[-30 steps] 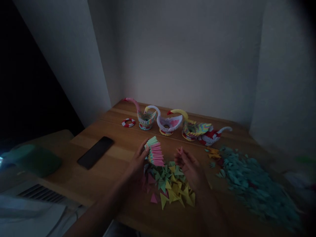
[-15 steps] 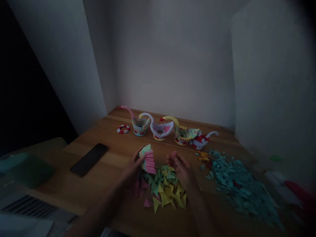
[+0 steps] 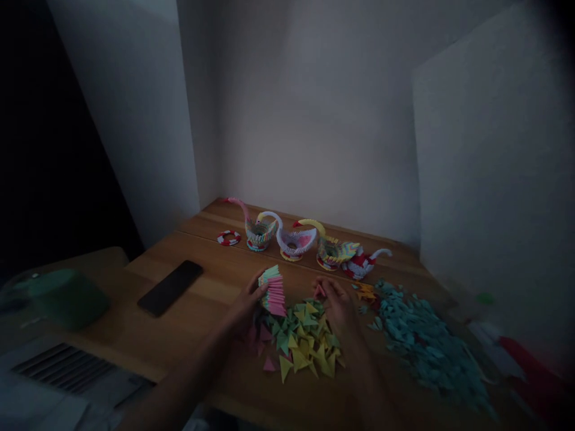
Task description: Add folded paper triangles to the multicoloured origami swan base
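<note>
My left hand is closed around the edge of a folded-paper assembly, made of rows of pink and mint-green pieces. To the right, my right hand pinches a small pink folded-paper piece between thumb and fingers, apart from the assembly. Below and between both hands lies a loose pile of paper triangles: yellow pieces in front, green pieces behind, and pink pieces at the left, partly in shadow under my left arm.
Folded-paper swans line the back of the wooden table, with a red-and-white paper ring at their left. A black phone lies left. A large teal paper heap and some orange pieces lie right.
The view has shifted slightly. My right hand has turned the pink piece, which now shows its V-shaped opening. My left hand still holds the assembly.
</note>
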Available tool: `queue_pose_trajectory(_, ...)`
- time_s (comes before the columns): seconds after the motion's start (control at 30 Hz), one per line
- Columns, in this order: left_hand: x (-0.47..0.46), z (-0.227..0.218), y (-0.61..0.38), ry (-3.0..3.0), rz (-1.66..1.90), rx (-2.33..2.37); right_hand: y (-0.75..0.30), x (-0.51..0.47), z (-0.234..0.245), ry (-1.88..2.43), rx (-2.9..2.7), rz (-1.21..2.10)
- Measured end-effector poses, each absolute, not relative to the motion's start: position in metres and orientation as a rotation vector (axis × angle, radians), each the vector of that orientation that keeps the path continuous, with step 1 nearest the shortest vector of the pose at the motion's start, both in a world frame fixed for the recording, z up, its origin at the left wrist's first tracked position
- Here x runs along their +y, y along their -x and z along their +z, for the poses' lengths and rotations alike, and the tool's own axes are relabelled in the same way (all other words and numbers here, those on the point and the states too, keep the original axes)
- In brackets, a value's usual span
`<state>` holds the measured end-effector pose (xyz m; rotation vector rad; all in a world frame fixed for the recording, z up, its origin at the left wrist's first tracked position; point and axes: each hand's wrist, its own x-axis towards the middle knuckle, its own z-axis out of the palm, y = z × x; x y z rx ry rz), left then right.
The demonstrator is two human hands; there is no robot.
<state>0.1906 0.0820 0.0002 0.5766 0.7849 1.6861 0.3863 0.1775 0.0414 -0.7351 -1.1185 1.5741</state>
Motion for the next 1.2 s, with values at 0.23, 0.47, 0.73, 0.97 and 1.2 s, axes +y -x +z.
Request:
queue_pose_trajectory(0.23, 0.077, 0.006, -0.189, -0.589, 1.657, 0.801, -0.384, 0.163, 0.049, 0.814, -1.142, 1.519)
queue_pose_trajectory(0.47, 0.083, 0.004, -0.191, -0.669, 1.634, 0.820, -0.373, 0.158, 0.048, 0.815, -1.107, 1.518)
queue_pose_trajectory(0.73, 0.081, -0.001, -0.196, -0.692, 1.595, 0.796, -0.365, 0.162, 0.054, 0.729, -1.076, 1.574)
queue_pose_trajectory(0.97, 0.079, 0.001, -0.194, -0.703, 1.613, 0.884, -0.383, 0.157, 0.056, 0.696, -1.131, 1.504)
queue_pose_trajectory(1.2, 0.081, 0.014, -0.188, -0.873, 1.545, 0.923, -0.408, 0.158, 0.061, 0.667, -1.204, 1.478)
